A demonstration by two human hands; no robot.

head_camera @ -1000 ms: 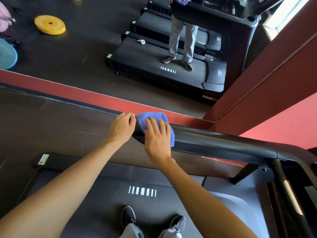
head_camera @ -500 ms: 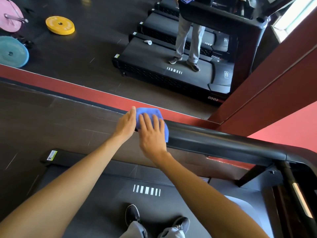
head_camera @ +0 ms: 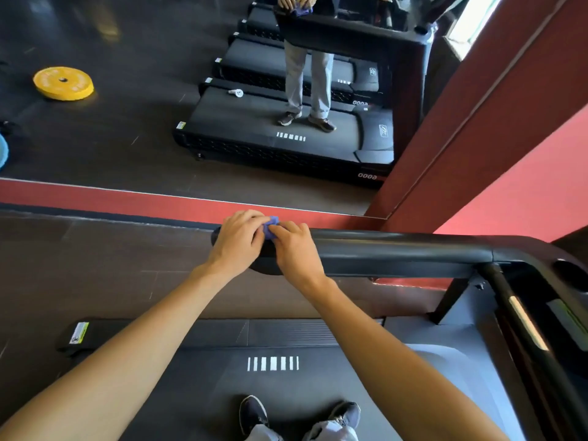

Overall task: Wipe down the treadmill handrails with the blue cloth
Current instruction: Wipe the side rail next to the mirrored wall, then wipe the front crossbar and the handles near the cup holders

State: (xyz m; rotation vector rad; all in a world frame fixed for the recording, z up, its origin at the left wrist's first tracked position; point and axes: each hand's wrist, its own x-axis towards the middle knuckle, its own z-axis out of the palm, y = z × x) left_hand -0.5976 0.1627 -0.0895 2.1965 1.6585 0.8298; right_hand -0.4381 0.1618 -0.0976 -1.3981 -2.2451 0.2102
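In the middle of the frame both hands meet at the left end of the black handrail (head_camera: 397, 249). The blue cloth (head_camera: 272, 225) is bunched up on top of the rail, and only a small patch shows between the hands. The left hand (head_camera: 237, 240) curls its fingers over the cloth; the right hand (head_camera: 296, 249) pinches it from the other side. A yellow weight plate (head_camera: 63, 82) lies on the floor at upper left.

Both arms extended, left hand (head_camera: 237, 240) and right hand (head_camera: 294, 249) curled, fingertips meeting
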